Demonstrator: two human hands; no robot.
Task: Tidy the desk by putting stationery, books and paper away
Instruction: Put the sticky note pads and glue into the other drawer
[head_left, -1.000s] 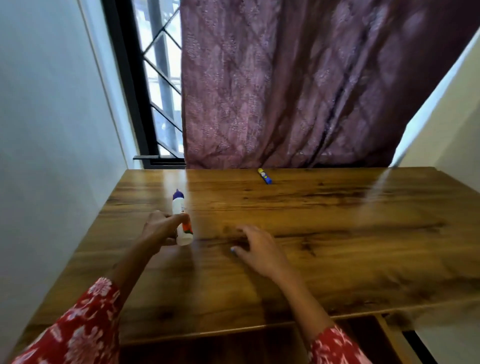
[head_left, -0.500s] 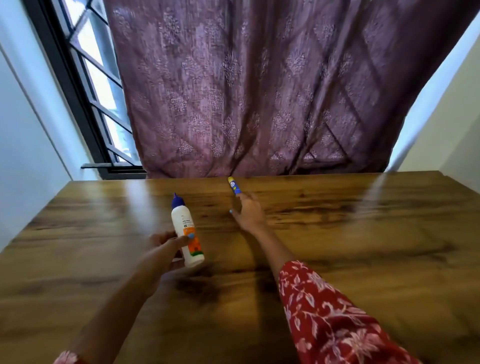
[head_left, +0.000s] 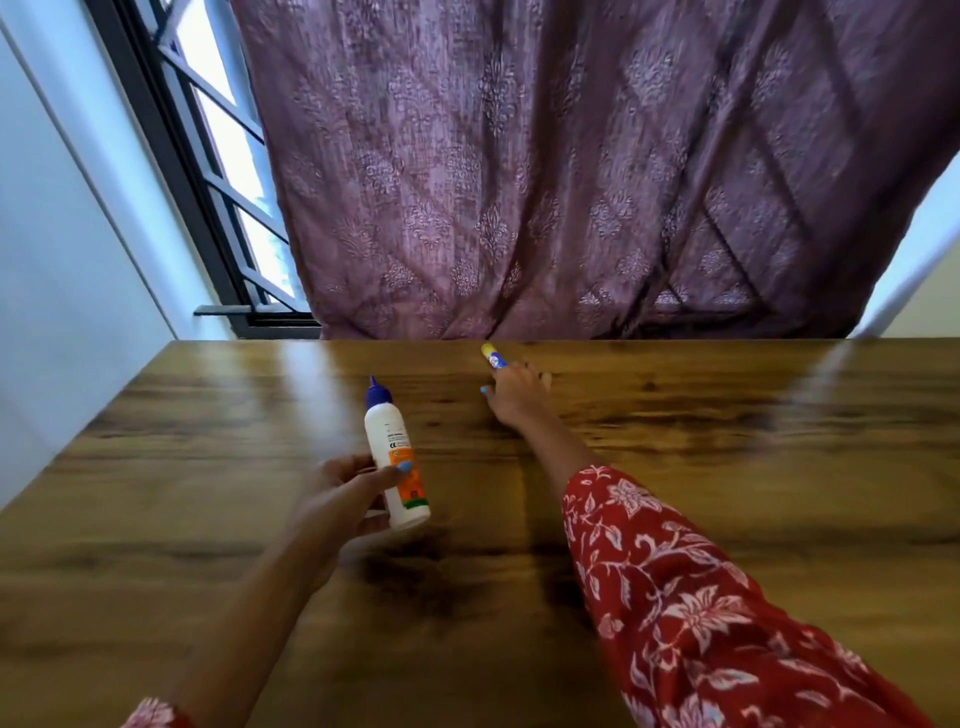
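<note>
Plainly, the left hand (head_left: 337, 499) holds the glue bottle (head_left: 395, 460) in its grip, above the desk (head_left: 727, 467). The right hand (head_left: 517, 392) touches the glue stick (head_left: 492, 356) just beyond its fingertips (whether it grasps, I cannot tell); a nudge could roll it off the back edge.

White glue bottle (head_left: 396, 457), blue pointed cap, orange label; lifted off the desk (head_left: 727, 467), tilted with cap pointing away, held near its base. Small yellow-and-blue stick (head_left: 492, 356) lies flat near the desk's far edge, its near end hidden under fingers.
</note>
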